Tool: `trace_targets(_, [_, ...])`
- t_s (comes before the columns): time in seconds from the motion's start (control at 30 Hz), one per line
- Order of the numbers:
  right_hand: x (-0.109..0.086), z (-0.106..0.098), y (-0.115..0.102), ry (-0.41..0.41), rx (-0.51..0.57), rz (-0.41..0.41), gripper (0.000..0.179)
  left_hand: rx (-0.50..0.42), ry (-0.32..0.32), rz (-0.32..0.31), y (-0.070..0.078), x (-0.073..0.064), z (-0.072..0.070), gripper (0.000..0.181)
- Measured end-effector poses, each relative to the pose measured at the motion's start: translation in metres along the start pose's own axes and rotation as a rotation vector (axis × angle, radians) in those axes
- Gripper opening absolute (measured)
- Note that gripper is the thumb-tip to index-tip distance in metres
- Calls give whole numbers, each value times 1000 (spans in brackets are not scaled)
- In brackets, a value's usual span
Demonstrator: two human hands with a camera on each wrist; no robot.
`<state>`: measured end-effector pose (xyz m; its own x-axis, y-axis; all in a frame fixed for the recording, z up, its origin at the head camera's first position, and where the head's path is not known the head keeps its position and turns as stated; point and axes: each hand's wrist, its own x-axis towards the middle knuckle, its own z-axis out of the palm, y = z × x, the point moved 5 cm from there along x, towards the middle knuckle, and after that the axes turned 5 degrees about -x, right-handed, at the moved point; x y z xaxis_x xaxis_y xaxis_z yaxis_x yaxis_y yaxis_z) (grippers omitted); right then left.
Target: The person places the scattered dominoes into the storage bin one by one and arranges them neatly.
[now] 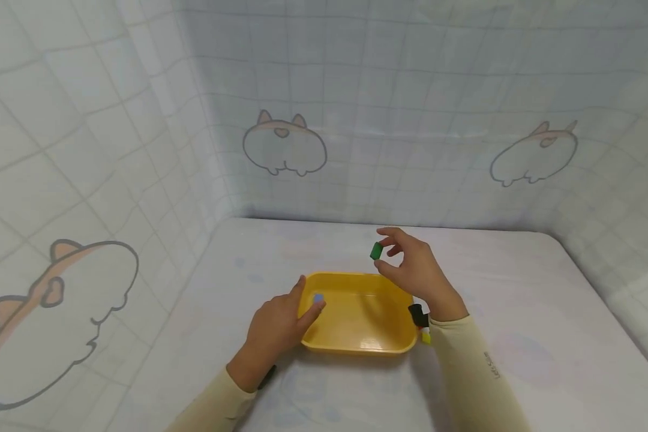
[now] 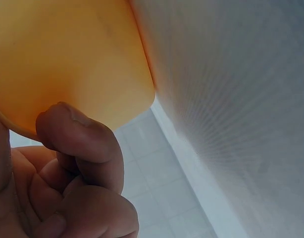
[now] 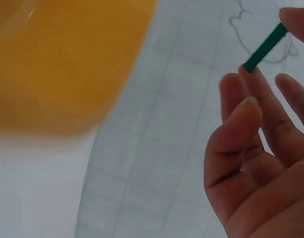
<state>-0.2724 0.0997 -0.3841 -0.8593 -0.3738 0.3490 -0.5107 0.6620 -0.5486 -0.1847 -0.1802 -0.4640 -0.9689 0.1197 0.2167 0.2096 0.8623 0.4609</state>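
A yellow plastic tray [image 1: 363, 345] with a rounded rim sits on the table. My left hand [image 1: 278, 321] grips its left side, thumb over the rim; in the left wrist view, curled fingers [image 2: 80, 131] meet the tray's outer wall. Over the tray's far right corner, my right hand [image 1: 410, 267] pinches a small green block [image 1: 376, 251] between thumb and fingertip. Seen edge-on in the right wrist view, the green block [image 3: 266, 48] looks thin and flat. Inside the tray, a small light-blue piece [image 1: 318, 297] lies near the left thumb.
A black piece [image 1: 418, 315] shows beside the right wrist, with a small yellow piece [image 1: 426, 337] close by at the tray's right side. The table has a pale cloth [image 1: 518, 300]. Hanging sheets [image 1: 399, 150] with a grid and animal drawings enclose the back and sides.
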Motion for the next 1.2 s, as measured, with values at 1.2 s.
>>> trace_targets(1.2, [19,93,-52,-337,8,-117,47,19,-25,5,-4,2,4,100])
